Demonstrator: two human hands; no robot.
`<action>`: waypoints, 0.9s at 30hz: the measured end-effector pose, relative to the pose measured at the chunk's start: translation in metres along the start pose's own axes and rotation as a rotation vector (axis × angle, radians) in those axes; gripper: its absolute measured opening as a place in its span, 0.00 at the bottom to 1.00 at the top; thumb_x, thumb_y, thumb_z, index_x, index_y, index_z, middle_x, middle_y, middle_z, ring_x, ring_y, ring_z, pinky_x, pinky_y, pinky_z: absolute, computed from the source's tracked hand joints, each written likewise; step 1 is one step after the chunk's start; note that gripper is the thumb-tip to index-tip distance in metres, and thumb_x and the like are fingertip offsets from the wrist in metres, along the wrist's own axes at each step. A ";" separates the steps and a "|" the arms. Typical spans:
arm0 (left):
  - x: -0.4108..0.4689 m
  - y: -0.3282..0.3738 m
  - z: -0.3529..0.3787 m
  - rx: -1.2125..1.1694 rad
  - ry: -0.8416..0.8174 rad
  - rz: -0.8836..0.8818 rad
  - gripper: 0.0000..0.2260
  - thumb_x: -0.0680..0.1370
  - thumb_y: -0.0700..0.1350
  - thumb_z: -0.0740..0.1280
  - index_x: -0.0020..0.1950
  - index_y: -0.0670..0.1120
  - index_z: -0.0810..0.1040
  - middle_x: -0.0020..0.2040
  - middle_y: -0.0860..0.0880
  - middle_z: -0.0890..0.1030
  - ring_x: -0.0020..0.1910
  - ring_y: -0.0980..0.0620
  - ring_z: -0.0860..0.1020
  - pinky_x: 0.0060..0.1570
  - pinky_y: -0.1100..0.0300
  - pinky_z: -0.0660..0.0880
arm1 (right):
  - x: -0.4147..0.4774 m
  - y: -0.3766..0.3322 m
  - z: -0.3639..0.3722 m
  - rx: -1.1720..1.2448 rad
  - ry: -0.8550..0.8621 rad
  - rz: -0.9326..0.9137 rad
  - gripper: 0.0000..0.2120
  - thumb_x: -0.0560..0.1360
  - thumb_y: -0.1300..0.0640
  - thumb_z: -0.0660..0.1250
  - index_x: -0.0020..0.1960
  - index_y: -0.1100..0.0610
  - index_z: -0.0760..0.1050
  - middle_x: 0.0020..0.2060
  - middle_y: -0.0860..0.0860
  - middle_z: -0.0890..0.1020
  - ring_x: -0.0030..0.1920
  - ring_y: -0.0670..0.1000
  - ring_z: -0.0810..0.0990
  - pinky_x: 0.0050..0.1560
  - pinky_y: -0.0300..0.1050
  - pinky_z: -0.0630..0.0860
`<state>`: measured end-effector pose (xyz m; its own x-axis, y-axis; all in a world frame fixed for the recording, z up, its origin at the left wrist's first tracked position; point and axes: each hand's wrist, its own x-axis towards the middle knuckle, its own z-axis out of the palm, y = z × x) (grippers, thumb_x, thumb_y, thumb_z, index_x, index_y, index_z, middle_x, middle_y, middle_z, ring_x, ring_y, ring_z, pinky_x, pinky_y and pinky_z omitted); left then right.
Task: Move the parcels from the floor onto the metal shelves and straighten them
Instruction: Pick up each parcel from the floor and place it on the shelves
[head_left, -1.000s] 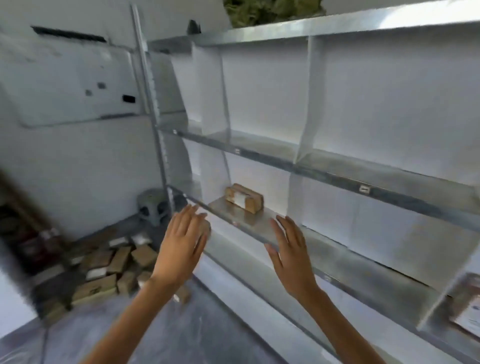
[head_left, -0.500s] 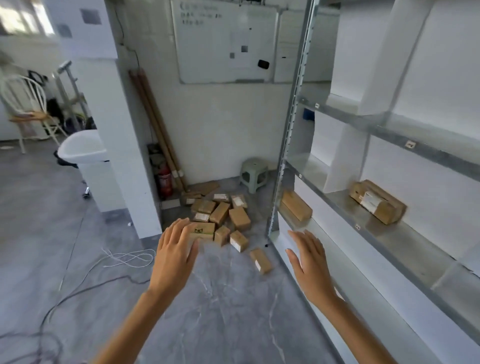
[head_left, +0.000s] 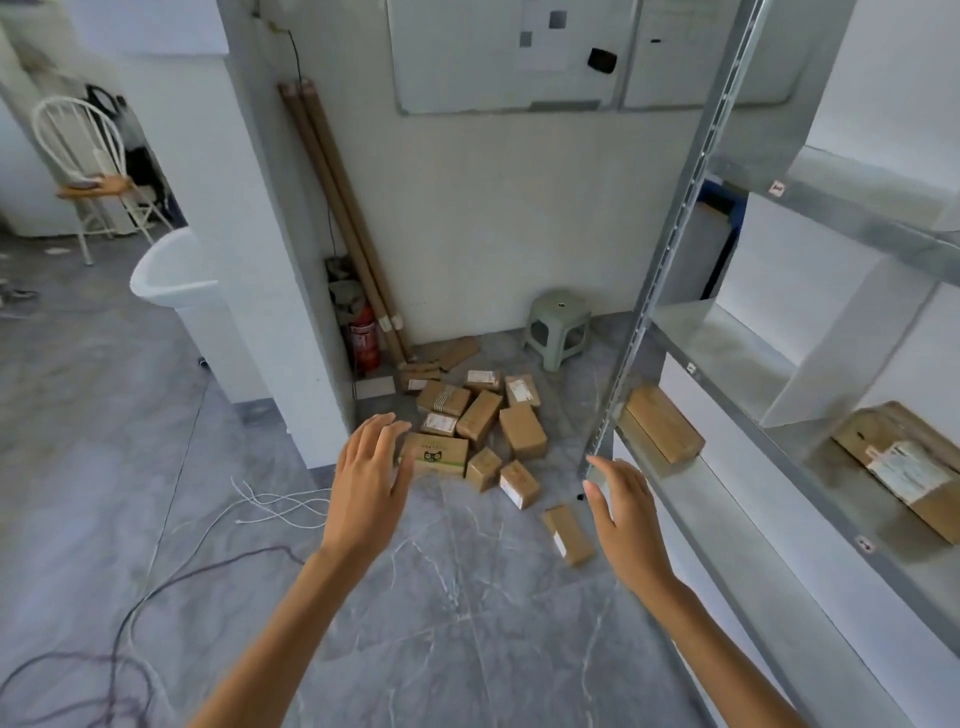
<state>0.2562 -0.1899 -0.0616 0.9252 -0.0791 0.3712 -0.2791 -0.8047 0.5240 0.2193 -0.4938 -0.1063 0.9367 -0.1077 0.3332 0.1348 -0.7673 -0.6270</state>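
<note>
Two empty spread hands, left hand (head_left: 370, 480), right hand (head_left: 625, 512), parcels (head_left: 480, 423) heaped on floor (head_left: 452, 613) beyond.

Parcels (head_left: 480, 431) on floor left of metal shelves (head_left: 779, 499), stool (head_left: 558, 327) behind them.

Left hand (head_left: 370, 483): raised ahead, back of hand to camera, fingers spread and loosely bent, holding nothing. Right hand (head_left: 626, 512): raised ahead at similar height, back to camera, fingers straight and slightly parted, holding nothing. Both forearms bare, extended forward from lower edge of view, well apart.
</note>
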 end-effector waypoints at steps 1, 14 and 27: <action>0.009 -0.008 0.005 -0.005 -0.006 -0.013 0.20 0.81 0.55 0.52 0.65 0.46 0.73 0.67 0.46 0.73 0.68 0.46 0.70 0.67 0.51 0.69 | 0.012 0.000 0.008 0.009 -0.005 0.009 0.19 0.79 0.50 0.59 0.66 0.58 0.74 0.58 0.55 0.79 0.60 0.53 0.76 0.57 0.49 0.78; 0.213 -0.119 0.106 -0.087 -0.141 -0.032 0.15 0.82 0.50 0.56 0.65 0.46 0.72 0.67 0.48 0.73 0.67 0.49 0.68 0.64 0.49 0.72 | 0.186 0.033 0.129 0.063 -0.030 0.288 0.22 0.79 0.46 0.55 0.68 0.56 0.72 0.62 0.54 0.78 0.64 0.52 0.74 0.61 0.48 0.77; 0.380 -0.171 0.233 -0.097 -0.416 -0.014 0.15 0.83 0.52 0.54 0.67 0.49 0.70 0.67 0.49 0.72 0.67 0.51 0.67 0.65 0.51 0.70 | 0.323 0.088 0.212 0.075 -0.045 0.493 0.27 0.79 0.42 0.52 0.70 0.57 0.70 0.64 0.53 0.77 0.66 0.53 0.72 0.66 0.54 0.72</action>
<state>0.7153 -0.2192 -0.1885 0.9485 -0.3151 0.0333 -0.2703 -0.7497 0.6041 0.6022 -0.4620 -0.2037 0.9077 -0.4171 -0.0455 -0.3061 -0.5839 -0.7519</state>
